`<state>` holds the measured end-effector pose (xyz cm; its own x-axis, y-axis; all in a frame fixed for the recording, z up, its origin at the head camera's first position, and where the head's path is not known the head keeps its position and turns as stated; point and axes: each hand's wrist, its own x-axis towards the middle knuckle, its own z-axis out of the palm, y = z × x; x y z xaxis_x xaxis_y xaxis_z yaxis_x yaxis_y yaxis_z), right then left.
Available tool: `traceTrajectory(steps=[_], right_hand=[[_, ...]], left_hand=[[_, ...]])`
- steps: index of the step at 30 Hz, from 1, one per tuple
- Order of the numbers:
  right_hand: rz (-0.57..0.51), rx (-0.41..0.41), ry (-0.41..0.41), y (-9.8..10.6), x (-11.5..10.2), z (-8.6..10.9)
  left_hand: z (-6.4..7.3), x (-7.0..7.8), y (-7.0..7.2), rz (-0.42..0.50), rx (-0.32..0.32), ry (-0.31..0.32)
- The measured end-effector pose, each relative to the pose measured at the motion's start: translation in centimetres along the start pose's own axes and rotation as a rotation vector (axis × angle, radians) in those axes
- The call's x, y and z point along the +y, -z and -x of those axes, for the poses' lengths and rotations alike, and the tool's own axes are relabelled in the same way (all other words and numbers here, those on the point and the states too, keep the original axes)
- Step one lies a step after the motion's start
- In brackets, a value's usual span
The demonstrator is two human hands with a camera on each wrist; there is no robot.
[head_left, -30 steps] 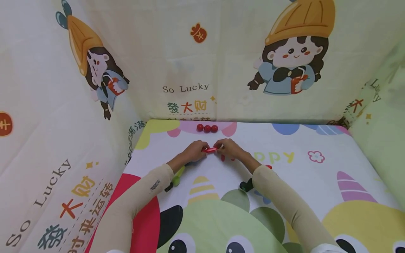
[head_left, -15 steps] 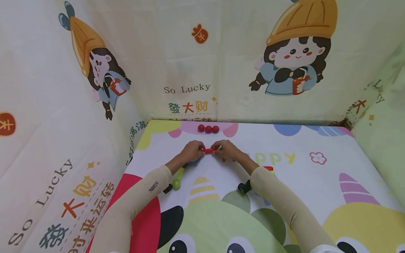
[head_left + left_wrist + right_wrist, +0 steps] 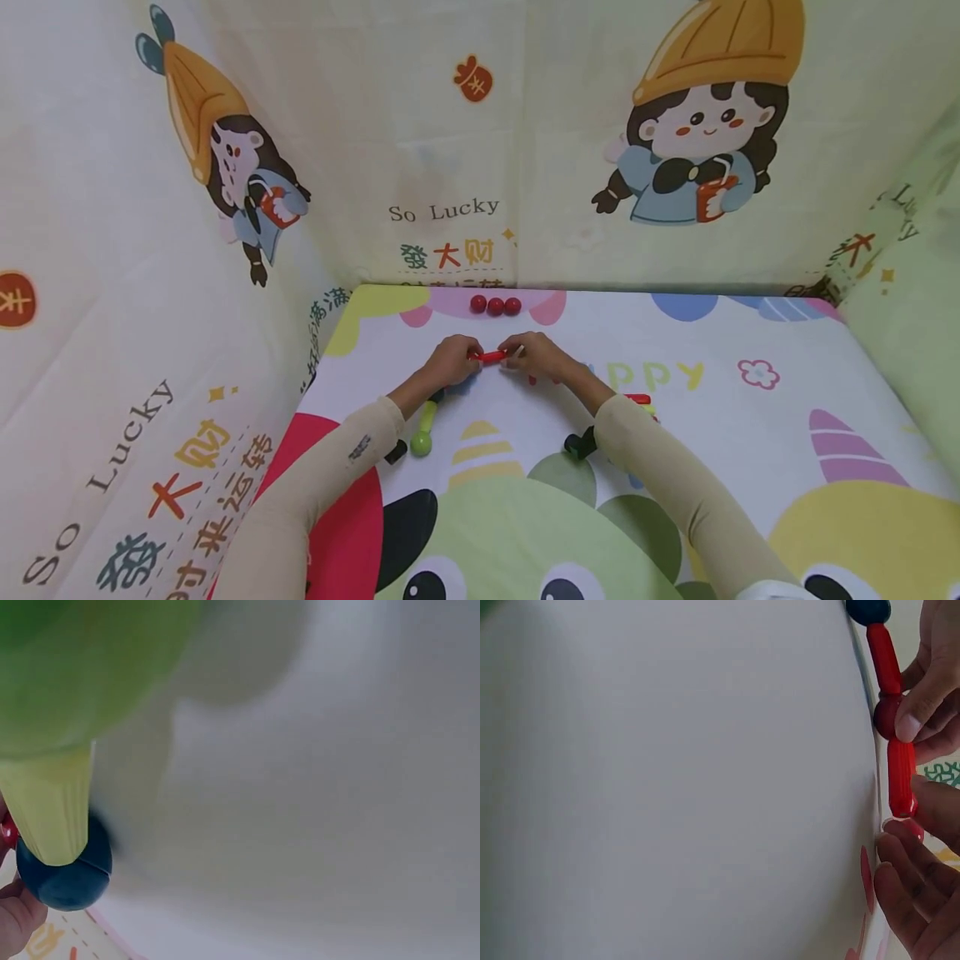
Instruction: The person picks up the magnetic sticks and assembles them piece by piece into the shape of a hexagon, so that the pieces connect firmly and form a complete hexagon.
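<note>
A chain of toy rods and balls stretches from my hands down along my left forearm. My left hand [image 3: 453, 360] pinches a dark red ball [image 3: 887, 716] in that chain. Near the free end of a red rod [image 3: 492, 357], my right hand [image 3: 536, 355] holds with thumb and fingers; in the right wrist view its other fingers are spread below the rod. Beyond the left hand, another red rod [image 3: 883, 658] joins a dark blue ball [image 3: 71, 881]. A yellow-green rod [image 3: 52, 802] links the blue ball to a green ball [image 3: 422, 443].
Three red balls [image 3: 495, 307] sit in a row at the table's far edge. A loose red rod [image 3: 637, 399] lies by the right forearm, partly hidden by the sleeve. Dark objects show beside the left sleeve [image 3: 358, 450] and right sleeve. Printed cloth walls surround the patterned table [image 3: 720, 450].
Both hands have shifted slightly left with the red rod, which now shows more fully between them. More of the yellow-green rod and green ball has come out from behind the left sleeve.
</note>
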<state>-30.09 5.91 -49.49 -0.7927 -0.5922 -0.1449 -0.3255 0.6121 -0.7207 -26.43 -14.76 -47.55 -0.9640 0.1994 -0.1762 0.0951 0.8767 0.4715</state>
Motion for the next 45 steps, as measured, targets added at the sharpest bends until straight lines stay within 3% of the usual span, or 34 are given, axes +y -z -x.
traceTrajectory(steps=[6, 11, 18, 28, 37, 45], right_hand=[[-0.032, 0.05, 0.044, 1.2, 0.8, -0.7], [-0.085, 0.15, 0.048, 2.9, 1.0, -1.9], [-0.09, 0.268, -0.043, 5.1, 1.5, -4.0], [0.024, 0.234, -0.091, 5.6, 2.5, -5.5], [0.006, 0.284, -0.088, 5.0, 3.5, -6.2], [0.0, 0.182, -0.087, 4.2, 3.1, -5.7]], left_hand=[[-0.1, -0.4, 0.3, 0.015, -0.017, -0.025], [-0.2, -0.6, 0.5, 0.027, -0.038, -0.036], [-0.2, -0.8, 0.4, 0.058, -0.046, -0.044], [0.2, -0.7, 0.5, 0.08, -0.055, -0.027], [0.4, -1.1, 0.5, 0.091, -0.064, -0.01], [0.8, -2.0, 0.5, 0.076, -0.056, 0.024]])
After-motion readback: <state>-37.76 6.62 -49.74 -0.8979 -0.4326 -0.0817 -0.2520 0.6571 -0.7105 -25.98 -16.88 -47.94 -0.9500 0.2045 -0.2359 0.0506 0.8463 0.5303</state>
